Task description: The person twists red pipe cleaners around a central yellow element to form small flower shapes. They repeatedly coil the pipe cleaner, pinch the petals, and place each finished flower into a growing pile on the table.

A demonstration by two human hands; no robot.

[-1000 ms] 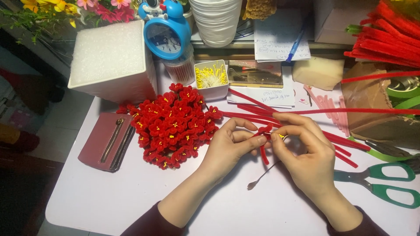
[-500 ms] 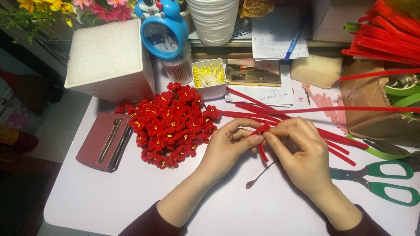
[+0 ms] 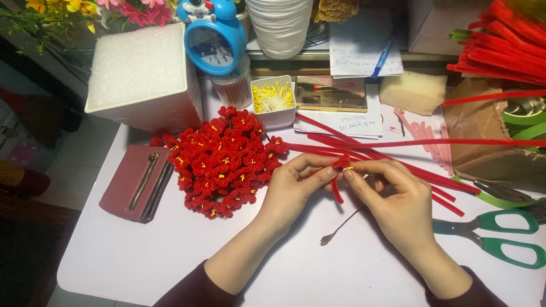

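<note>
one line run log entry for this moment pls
left hand: pinching red pipe cleaner flower | right hand: pinching same flower | nearby: pile of red flowers, green scissors, thin wire on white table

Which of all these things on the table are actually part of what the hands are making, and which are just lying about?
In use:
left hand
right hand
small red flower pinched between both
loose red stems
pile of red flowers
tray of yellow stamens

Lying about:
green scissors
maroon zip pouch
blue alarm clock
white foam block
</note>
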